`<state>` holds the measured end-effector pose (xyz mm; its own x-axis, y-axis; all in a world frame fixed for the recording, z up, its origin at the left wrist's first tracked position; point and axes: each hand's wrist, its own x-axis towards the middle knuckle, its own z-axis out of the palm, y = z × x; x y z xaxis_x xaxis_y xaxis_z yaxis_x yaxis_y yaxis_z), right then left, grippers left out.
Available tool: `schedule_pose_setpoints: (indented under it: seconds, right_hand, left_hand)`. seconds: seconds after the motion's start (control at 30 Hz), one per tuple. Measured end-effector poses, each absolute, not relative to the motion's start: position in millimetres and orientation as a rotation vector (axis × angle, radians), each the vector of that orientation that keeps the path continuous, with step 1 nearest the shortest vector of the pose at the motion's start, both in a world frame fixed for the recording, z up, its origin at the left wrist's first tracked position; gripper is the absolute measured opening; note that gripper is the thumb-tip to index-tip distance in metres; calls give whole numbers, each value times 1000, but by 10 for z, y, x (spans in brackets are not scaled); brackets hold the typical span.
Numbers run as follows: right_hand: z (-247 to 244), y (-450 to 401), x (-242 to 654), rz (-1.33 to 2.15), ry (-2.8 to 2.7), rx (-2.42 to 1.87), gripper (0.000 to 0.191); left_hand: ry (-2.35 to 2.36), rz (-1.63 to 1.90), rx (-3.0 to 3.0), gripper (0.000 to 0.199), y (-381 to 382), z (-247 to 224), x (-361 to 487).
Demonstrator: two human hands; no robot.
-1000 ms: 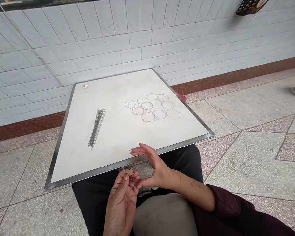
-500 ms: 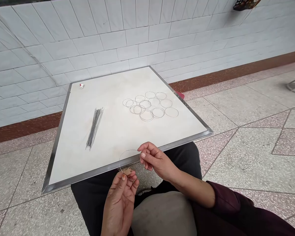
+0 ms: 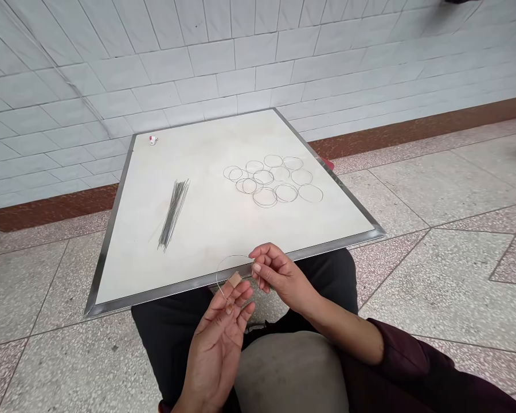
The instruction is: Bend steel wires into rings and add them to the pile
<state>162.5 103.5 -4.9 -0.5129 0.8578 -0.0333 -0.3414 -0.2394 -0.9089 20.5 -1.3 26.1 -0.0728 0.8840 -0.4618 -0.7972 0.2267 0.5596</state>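
Note:
A thin wire ring is held between my two hands at the table's near edge. My left hand pinches its lower left side between thumb and fingers. Tan tape or a small tan pad covers my left index fingertip. The thumb and fingers of my right hand close on the ring's upper right side. Part of the ring is hidden behind the fingers. Beyond my hands, several wire rings lie overlapping on the right of the table. A bundle of straight wires lies on the left.
The white table has a metal-edged border and stands near a white tiled wall. A small white and red object sits at its far left corner. My legs are under the near edge; speckled floor surrounds it.
My left index finger has straightened and risen, bringing the tan covering up beside the ring. Both hands still hold the ring. The whole view has shifted slightly, moving the table right and up.

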Motion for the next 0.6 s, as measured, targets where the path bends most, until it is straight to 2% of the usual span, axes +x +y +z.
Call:
schedule_pose_setpoints:
  seconds: [0.47, 0.6]
  right_hand:
    - [28, 1053, 1615, 1833, -1210, -725, 29]
    - [34, 1056, 1623, 1824, -1215, -714, 27]
  left_hand:
    - [897, 1441, -102, 17, 40, 214, 187]
    - [936, 1456, -123, 21, 47, 189, 193]
